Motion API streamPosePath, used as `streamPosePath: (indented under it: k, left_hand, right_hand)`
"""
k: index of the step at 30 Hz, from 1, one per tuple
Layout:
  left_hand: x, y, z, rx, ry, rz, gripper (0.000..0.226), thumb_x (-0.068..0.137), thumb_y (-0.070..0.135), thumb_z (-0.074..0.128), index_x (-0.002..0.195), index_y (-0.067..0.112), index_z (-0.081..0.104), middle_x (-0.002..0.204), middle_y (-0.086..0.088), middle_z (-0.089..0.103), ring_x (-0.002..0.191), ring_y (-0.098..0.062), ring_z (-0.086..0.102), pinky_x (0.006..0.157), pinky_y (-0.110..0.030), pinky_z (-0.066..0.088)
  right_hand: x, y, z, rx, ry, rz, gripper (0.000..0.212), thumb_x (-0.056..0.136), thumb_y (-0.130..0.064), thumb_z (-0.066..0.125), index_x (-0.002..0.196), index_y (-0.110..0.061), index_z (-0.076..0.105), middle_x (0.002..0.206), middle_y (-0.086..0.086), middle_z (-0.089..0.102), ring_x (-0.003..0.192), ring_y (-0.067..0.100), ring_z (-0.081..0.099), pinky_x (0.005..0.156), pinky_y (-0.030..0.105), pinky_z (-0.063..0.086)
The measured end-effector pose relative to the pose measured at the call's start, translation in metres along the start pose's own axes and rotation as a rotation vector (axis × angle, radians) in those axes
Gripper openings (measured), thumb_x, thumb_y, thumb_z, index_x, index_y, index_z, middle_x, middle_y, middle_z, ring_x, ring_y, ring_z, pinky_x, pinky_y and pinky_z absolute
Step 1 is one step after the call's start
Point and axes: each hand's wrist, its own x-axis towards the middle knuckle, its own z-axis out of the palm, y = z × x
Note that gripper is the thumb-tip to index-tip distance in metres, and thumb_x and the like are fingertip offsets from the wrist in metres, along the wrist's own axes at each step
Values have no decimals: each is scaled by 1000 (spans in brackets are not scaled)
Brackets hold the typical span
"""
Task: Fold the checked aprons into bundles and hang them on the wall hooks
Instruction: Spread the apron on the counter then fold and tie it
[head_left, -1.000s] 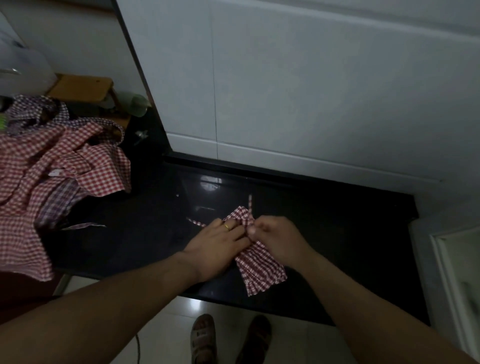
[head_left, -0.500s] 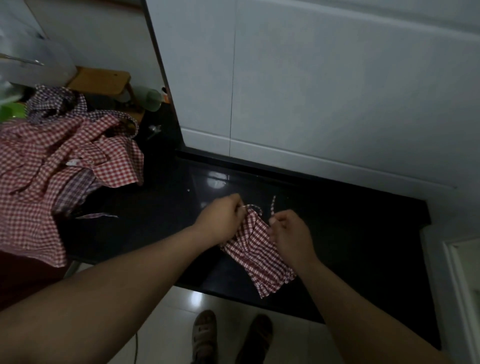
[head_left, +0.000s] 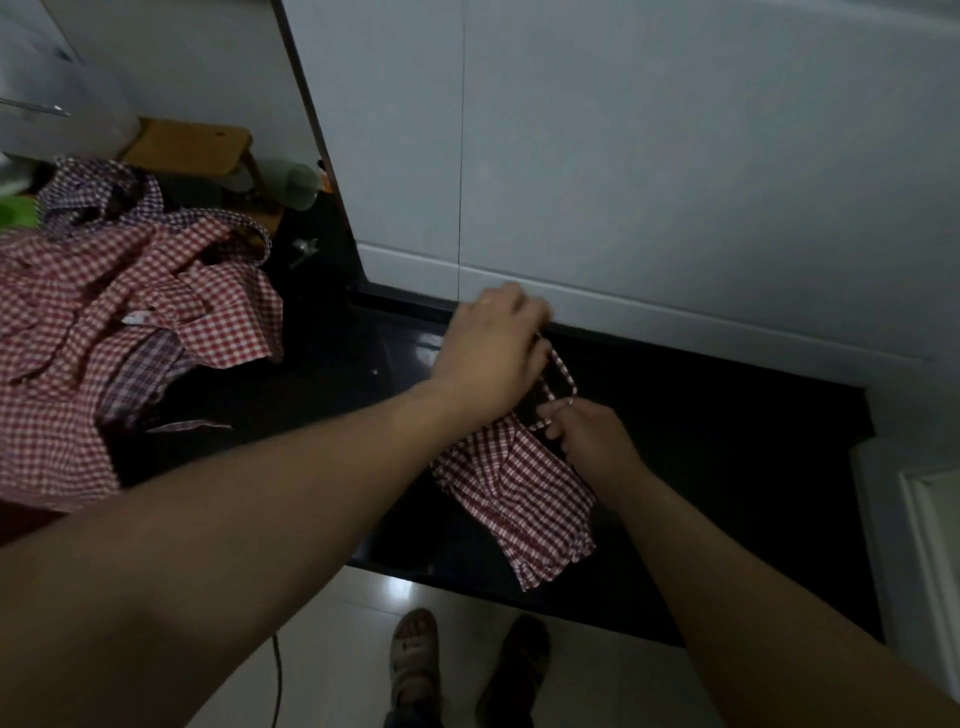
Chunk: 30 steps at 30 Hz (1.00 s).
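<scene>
A folded red-and-white checked apron bundle (head_left: 519, 493) lies on the black counter (head_left: 727, 467), its lower end hanging past the front edge. A thin checked strap (head_left: 563, 374) rises from its top in a loop. My left hand (head_left: 493, 353) is raised above the bundle's top and grips the far end of the strap loop. My right hand (head_left: 587, 436) pinches the strap's near end just at the bundle's upper right. No wall hooks are in view.
A heap of unfolded red and purple checked aprons (head_left: 119, 332) covers the counter's left end. Behind it stand a wooden stool (head_left: 192, 150) and a pale green cup (head_left: 291, 182). White tiled wall (head_left: 675, 182) backs the counter. My sandalled feet (head_left: 415, 670) stand on the pale floor.
My left hand has lifted up and away from the bundle, drawing the strap out into a loop. My right hand stayed at the bundle's top. The view shifted slightly right.
</scene>
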Motion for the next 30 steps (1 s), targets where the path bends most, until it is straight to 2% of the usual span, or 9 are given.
streamPosePath:
  k: [2, 5, 7, 13, 19, 23, 25, 27, 30]
  left_hand:
    - [-40, -1, 9, -117, 95, -380, 32, 93, 40, 64, 113, 18, 53, 111, -1, 53, 103, -23, 55, 84, -40, 49]
    - [-111, 2, 31, -384, -171, -1000, 62, 87, 64, 67, 120, 17, 44, 126, -6, 55, 112, -28, 61, 93, -42, 52]
    - [-138, 8, 45, -506, -329, -1150, 72, 87, 68, 66, 128, 13, 42, 127, -6, 57, 117, -30, 61, 95, -39, 50]
    - [-100, 17, 62, -1070, -284, -1117, 28, 102, 28, 54, 111, 8, 71, 102, -13, 76, 91, -26, 73, 88, -39, 59]
    - [-79, 20, 48, -1484, -184, -1255, 30, 105, 27, 56, 125, 6, 62, 125, -24, 70, 107, -37, 72, 98, -55, 58]
    - [-84, 20, 33, -1849, -386, -1137, 76, 100, 73, 38, 135, 12, 68, 137, -23, 65, 128, -38, 62, 115, -57, 41]
    - [-88, 12, 32, -1811, -461, -1066, 71, 100, 68, 43, 143, 14, 62, 141, -20, 63, 134, -36, 59, 116, -55, 39]
    - [-89, 9, 34, -1671, -488, -1090, 50, 103, 40, 57, 141, 8, 61, 133, -18, 69, 125, -32, 66, 108, -48, 49]
    - [-95, -4, 41, -1598, -417, -1233, 37, 101, 18, 61, 135, 2, 62, 119, -17, 75, 109, -31, 74, 92, -43, 57]
  right_hand:
    - [6, 2, -2, 73, 57, 101, 23, 101, -22, 51, 101, -15, 73, 86, 4, 65, 75, 15, 56, 64, 29, 40]
    - [15, 12, -8, 99, 72, 210, 21, 100, -20, 50, 98, -14, 71, 88, 8, 65, 70, 16, 55, 63, 30, 42]
    - [15, 18, -10, 72, 12, 278, 21, 101, -15, 51, 98, -7, 70, 89, 14, 68, 68, 19, 59, 63, 28, 44]
    - [-4, 13, -4, 344, -172, 381, 27, 102, -22, 54, 107, -3, 73, 95, 15, 76, 82, 25, 70, 73, 34, 55]
    - [-10, -16, -11, 466, -319, 236, 33, 107, -29, 48, 114, -5, 70, 91, 11, 74, 78, 19, 68, 73, 31, 54]
    - [-11, -22, -5, 353, -275, 138, 33, 108, -30, 46, 115, -6, 69, 93, 12, 75, 80, 20, 69, 73, 31, 55]
    - [-12, -20, -4, 306, -266, 117, 33, 108, -31, 46, 116, -9, 69, 96, 11, 76, 82, 20, 69, 72, 31, 56]
    - [-10, -18, -5, 345, -257, 135, 27, 105, -26, 50, 112, -7, 69, 88, 13, 72, 72, 20, 66, 62, 28, 53]
    - [-1, -20, -16, 510, -26, 170, 16, 96, -16, 54, 94, -9, 68, 61, 0, 56, 48, 10, 45, 42, 20, 33]
